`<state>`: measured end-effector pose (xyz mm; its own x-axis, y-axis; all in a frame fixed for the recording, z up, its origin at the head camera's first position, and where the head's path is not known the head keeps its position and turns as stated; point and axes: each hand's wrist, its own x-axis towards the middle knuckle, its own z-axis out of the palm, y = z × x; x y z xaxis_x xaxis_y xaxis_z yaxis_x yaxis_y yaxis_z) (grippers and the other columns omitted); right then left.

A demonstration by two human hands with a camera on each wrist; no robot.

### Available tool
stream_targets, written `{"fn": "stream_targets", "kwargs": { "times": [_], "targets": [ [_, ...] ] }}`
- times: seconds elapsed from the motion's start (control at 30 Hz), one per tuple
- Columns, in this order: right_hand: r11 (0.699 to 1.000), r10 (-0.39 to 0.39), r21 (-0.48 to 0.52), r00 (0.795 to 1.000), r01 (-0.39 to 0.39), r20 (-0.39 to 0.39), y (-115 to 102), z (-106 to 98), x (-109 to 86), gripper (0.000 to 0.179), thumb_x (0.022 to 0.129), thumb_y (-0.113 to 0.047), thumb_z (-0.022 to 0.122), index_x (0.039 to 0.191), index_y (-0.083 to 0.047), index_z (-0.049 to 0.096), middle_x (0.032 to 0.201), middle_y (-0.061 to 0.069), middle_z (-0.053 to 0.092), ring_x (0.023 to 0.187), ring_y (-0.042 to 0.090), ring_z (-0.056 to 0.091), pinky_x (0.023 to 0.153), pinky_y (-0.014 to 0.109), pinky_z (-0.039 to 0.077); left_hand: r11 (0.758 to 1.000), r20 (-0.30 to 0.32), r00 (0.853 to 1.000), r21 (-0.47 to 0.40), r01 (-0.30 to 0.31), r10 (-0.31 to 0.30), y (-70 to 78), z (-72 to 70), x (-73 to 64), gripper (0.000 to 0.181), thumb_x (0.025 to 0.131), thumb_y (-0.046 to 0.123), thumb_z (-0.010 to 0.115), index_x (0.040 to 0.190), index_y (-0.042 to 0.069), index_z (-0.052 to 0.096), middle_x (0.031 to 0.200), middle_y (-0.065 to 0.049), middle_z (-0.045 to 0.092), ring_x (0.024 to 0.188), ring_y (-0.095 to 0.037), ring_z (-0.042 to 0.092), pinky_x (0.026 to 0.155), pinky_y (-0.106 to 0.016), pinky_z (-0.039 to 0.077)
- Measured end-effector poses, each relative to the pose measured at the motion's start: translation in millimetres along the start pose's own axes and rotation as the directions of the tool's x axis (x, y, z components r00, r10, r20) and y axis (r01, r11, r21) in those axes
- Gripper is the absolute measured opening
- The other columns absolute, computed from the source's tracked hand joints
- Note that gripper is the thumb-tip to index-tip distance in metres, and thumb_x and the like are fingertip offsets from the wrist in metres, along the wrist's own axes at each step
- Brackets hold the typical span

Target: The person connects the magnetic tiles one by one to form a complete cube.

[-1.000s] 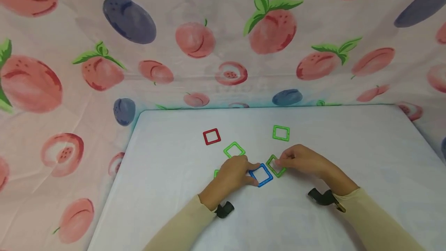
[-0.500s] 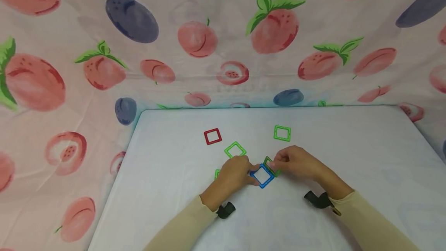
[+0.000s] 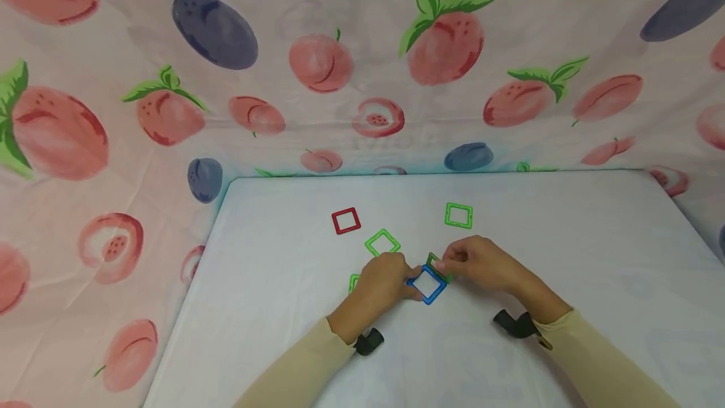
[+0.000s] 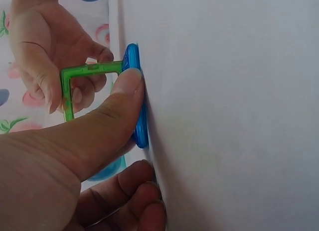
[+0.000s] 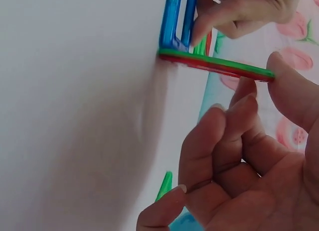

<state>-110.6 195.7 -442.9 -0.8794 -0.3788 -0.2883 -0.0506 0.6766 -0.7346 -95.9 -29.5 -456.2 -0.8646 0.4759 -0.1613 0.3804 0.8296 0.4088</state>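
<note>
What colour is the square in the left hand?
The left hand holds a blue square; the head view shows it best.

No text (in any view) is readable

A white-covered table (image 3: 272, 282) bears a blue translucent plastic square frame (image 3: 437, 293), lying flat. A green translucent plastic square frame (image 4: 94, 68) stands on edge against its far right side. Beyond the blue one lie a bright green square frame (image 3: 458, 226) to the right, a green diamond-turned frame (image 3: 375, 237) to the left and a red square frame (image 3: 349, 230) farther left. Left of it lies a partly hidden green frame (image 3: 352, 283).
</note>
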Motion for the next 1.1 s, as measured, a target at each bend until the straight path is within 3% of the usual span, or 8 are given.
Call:
{"fn": "stream_targets", "kwargs": {
  "times": [0.17,0.37,0.77,0.87,0.97,1.03,1.1],
  "targets": [
    [0.998,0.016,-0.058,1.000,-0.016,-0.009,-0.1,-2.5,-5.0,0.023,0.097,-0.037,0.070,0.097,-0.015,0.077,0.086,-0.004,0.068,0.085,0.017,0.054,0.073,0.031,0.046,0.999,-0.033,0.999,0.028,-0.015,0.015,1.2,0.5,-2.3,0.052,0.077,0.041,0.089,0.123,0.021,0.074,0.081,0.000,0.071,0.063,-0.009,0.049,0.049,-0.019,0.033],
    [0.996,-0.055,-0.073,0.998,0.053,-0.024,1.5,-4.4,-8.3,0.017,0.097,-0.029,0.071,0.102,-0.015,0.079,0.096,-0.005,0.075,0.090,0.016,0.060,0.082,0.035,0.051,1.000,-0.035,0.999,-0.030,0.005,-0.006,0.9,-2.4,-3.8,0.045,0.078,0.036,0.089,0.117,0.017,0.078,0.103,-0.002,0.080,0.077,-0.009,0.064,0.055,-0.017,0.039],
    [0.997,-0.066,-0.042,0.997,0.064,-0.051,4.0,-1.7,-8.2,0.020,0.098,-0.030,0.069,0.104,-0.014,0.078,0.093,-0.002,0.071,0.087,0.018,0.055,0.073,0.028,0.045,1.000,-0.027,1.000,-0.030,-0.005,0.004,1.2,-2.6,-2.8,0.041,0.080,0.035,0.088,0.115,0.015,0.079,0.103,-0.001,0.080,0.079,-0.009,0.066,0.056,-0.017,0.040],
    [0.994,-0.095,-0.055,0.995,0.092,-0.043,4.7,-2.3,-8.5,0.018,0.098,-0.030,0.069,0.103,-0.015,0.078,0.092,-0.003,0.071,0.086,0.018,0.056,0.073,0.027,0.047,0.997,-0.018,1.000,-0.074,-0.020,0.019,-3.5,-4.5,-2.8,0.040,0.080,0.036,0.088,0.114,0.015,0.080,0.091,0.000,0.079,0.073,-0.008,0.062,0.054,-0.018,0.038],
    [0.988,-0.135,-0.071,0.991,0.134,-0.016,5.4,-4.1,-7.8,0.016,0.099,-0.028,0.068,0.103,-0.015,0.077,0.092,-0.003,0.072,0.085,0.015,0.057,0.074,0.026,0.048,0.986,-0.014,0.999,-0.159,-0.039,0.037,-11.1,-9.9,-1.8,0.041,0.085,0.036,0.084,0.119,0.013,0.078,0.073,0.006,0.069,0.065,-0.006,0.054,0.054,-0.019,0.037],
    [0.984,-0.163,-0.073,0.986,0.164,0.015,5.5,-5.9,-6.2,0.015,0.100,-0.027,0.067,0.103,-0.015,0.076,0.092,-0.003,0.072,0.084,0.013,0.057,0.075,0.025,0.049,0.975,-0.024,0.998,-0.215,-0.056,0.052,-15.5,-13.7,-0.8,0.041,0.090,0.036,0.079,0.124,0.013,0.075,0.070,0.007,0.062,0.066,-0.006,0.052,0.057,-0.019,0.040],
    [0.979,-0.189,-0.074,0.981,0.192,0.046,5.2,-8.1,-3.7,0.015,0.100,-0.026,0.066,0.103,-0.015,0.076,0.091,-0.003,0.071,0.084,0.011,0.056,0.075,0.025,0.048,0.960,-0.038,0.998,-0.272,-0.065,0.057,-17.8,-16.1,0.1,0.041,0.095,0.035,0.073,0.131,0.015,0.071,0.078,0.008,0.064,0.073,-0.006,0.055,0.064,-0.018,0.045]
  ]
}}
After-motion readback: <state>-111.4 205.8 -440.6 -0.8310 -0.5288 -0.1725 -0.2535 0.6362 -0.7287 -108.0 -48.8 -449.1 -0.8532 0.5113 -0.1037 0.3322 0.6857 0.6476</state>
